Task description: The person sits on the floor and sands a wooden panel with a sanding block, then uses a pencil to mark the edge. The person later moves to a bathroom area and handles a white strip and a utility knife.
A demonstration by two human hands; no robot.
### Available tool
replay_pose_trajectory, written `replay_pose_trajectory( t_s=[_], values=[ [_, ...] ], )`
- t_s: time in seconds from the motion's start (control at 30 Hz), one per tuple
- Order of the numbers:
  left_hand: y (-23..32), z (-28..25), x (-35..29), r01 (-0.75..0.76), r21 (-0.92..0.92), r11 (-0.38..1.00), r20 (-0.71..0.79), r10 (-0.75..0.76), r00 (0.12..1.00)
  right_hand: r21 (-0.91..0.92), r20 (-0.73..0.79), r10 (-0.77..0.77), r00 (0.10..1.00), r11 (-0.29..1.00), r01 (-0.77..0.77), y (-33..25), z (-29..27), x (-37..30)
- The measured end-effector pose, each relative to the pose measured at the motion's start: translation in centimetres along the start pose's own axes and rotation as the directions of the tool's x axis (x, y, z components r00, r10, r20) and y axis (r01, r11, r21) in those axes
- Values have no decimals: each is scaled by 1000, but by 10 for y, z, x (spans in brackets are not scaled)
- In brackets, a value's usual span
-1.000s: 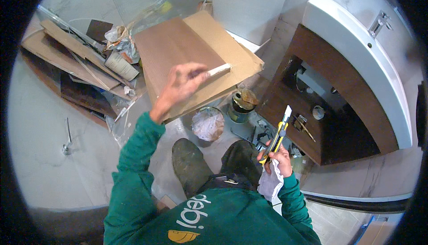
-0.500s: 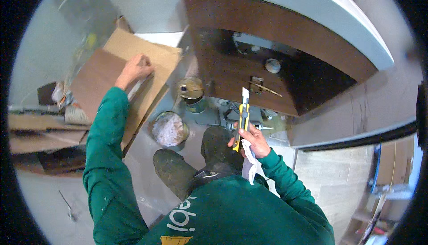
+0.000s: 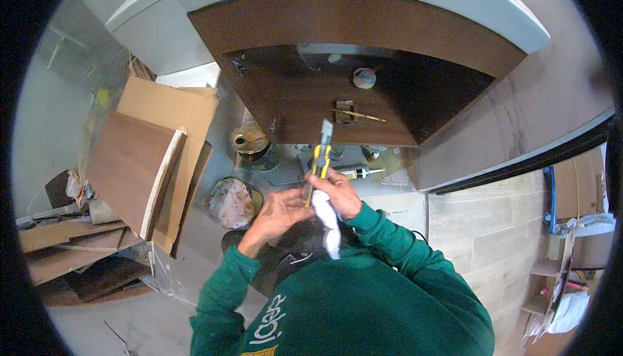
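A yellow and black utility knife [image 3: 321, 155] points up and away in front of my body, its blade end at the top. Around its lower part my right hand [image 3: 341, 194] is closed, and a crumpled white rag [image 3: 326, 220] hangs down from the same grip. My left hand [image 3: 278, 216] meets it from the left, its fingers bent and pressed together at the knife's rear end. The fingertips are partly hidden there. Just left of that hand stands a bucket with a whitish bag-like lump [image 3: 232, 203] in it.
Ahead is an open dark-brown cabinet [image 3: 259, 96] with a small box and brush [image 3: 346, 113] and a round tub [image 3: 364, 78] inside. A lidded can [image 3: 252, 145] and a sealant tube [image 3: 360, 172] lie before it. Cardboard [image 3: 195, 109] and a brown board [image 3: 126, 155] lean at left.
My left hand has left the board and cardboard at left and come to the knife. The knife and rag have shifted slightly left with my right hand. The view has moved too.
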State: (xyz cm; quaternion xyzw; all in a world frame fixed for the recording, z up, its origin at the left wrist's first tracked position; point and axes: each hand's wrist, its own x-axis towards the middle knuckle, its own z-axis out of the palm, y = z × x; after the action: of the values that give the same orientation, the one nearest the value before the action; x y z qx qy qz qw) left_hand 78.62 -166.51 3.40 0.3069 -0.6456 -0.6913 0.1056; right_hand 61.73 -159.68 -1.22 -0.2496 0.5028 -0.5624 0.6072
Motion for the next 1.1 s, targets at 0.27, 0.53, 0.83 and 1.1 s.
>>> replay_pose_trajectory(
  t_s=[0.27, 0.53, 0.83, 1.1],
  values=[
    [-20, 21, -22, 43, 110, 993, -356, -1, 934, 249, 89, 15, 996, 968, -37, -5, 10, 3],
    [-25, 20, -32, 55, 212, 976, -403, 36, 914, 295, 60, 86, 994, 950, -100, 9, 13, 5],
    [-41, 18, -22, -28, -53, 998, -501, -2, 865, 229, -17, -13, 1000, 973, 16, 8, 8, 18],
    [-36, 55, -28, -228, 422, 878, -455, 422, 784, 274, -327, -160, 931, 927, 256, 27, 17, 39]
  ],
)
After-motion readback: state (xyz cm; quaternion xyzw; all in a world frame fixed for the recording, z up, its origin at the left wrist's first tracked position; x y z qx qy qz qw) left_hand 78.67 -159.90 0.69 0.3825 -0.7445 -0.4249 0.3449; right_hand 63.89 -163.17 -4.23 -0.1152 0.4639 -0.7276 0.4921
